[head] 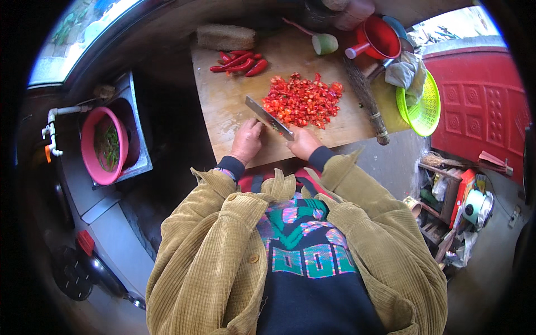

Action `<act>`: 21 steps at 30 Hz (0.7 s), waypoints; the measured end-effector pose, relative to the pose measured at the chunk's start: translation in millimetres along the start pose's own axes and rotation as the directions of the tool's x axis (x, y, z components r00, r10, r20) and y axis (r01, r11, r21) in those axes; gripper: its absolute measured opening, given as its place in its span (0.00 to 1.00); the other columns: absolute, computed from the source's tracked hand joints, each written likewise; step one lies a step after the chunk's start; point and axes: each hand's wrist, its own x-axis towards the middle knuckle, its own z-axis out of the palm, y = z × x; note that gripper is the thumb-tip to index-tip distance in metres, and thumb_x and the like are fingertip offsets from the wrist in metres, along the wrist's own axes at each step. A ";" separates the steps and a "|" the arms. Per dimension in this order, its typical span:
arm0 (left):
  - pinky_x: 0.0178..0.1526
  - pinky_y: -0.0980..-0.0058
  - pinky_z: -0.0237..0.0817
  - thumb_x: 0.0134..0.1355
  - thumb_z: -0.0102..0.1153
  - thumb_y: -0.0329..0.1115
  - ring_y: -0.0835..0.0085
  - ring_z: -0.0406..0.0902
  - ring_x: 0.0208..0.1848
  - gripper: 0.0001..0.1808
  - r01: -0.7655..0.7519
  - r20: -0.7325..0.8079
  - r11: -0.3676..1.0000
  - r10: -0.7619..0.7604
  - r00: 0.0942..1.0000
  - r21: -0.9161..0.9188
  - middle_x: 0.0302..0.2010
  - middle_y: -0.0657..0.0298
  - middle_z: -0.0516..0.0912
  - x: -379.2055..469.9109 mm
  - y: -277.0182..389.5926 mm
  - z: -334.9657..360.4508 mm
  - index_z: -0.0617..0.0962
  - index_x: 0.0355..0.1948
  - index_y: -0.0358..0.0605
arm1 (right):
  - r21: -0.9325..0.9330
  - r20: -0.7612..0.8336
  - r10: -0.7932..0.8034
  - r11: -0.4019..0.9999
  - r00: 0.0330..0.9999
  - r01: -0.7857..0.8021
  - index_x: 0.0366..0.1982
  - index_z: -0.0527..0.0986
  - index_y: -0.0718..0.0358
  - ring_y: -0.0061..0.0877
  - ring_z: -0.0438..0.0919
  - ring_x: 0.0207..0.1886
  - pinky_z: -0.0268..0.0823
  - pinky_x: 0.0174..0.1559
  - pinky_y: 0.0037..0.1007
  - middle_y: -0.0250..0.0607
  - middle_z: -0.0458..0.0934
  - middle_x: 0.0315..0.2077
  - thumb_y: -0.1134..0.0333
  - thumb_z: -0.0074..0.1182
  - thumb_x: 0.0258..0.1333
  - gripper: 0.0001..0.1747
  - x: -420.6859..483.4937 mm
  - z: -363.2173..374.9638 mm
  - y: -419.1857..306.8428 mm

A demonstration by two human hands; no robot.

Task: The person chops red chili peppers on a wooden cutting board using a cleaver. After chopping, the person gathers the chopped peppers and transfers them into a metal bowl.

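Note:
My right hand (303,142) grips the handle end of a cleaver (268,116), whose blade slants up and left across a wooden board (226,109). Beside the blade, at its lower left, my left hand (248,140) rests on the board with curled fingers; whether it holds anything cannot be told. A few small bits cling to the blade near my right hand. Chopped red chili peppers (303,100) lie in a heap just beyond the cleaver. Several whole red chili peppers (240,63) lie farther back on the left.
Around the board's right side are a twig brush (366,98), a red plastic dipper (379,39), a cloth (406,75) and a lime-green colander (429,102). A green-white ladle-like cup (325,44) and a tan block (226,37) stand at the back. A pink basin (89,146) with greens sits in the left sink.

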 end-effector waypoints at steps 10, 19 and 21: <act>0.49 0.55 0.73 0.52 0.56 0.18 0.48 0.79 0.47 0.15 -0.008 -0.061 1.000 0.008 0.998 0.002 0.43 0.51 0.82 -2.9 -2.4 4.4 0.83 0.40 0.39 | -0.095 0.002 -0.012 0.995 1.000 0.012 0.46 0.80 0.63 0.56 0.83 0.46 0.74 0.49 0.49 0.62 0.84 0.37 0.68 0.62 0.54 0.16 7.3 16.4 3.5; 0.47 0.56 0.75 0.50 0.54 0.17 0.47 0.81 0.45 0.15 0.035 -0.058 0.999 -0.036 0.998 -0.011 0.41 0.51 0.82 -9.1 -1.0 -0.4 0.83 0.39 0.40 | -0.089 0.101 0.002 0.996 0.995 0.007 0.47 0.81 0.62 0.55 0.83 0.48 0.73 0.52 0.50 0.64 0.84 0.40 0.71 0.57 0.53 0.18 4.3 17.0 -2.5; 0.47 0.56 0.75 0.51 0.54 0.17 0.47 0.81 0.45 0.15 0.023 -0.051 1.000 -0.024 0.998 -0.016 0.40 0.51 0.82 -9.5 -6.2 2.8 0.83 0.38 0.40 | -0.090 0.059 -0.009 0.996 0.998 0.014 0.48 0.81 0.62 0.56 0.83 0.49 0.73 0.52 0.50 0.64 0.84 0.40 0.71 0.55 0.52 0.19 6.2 24.3 -0.2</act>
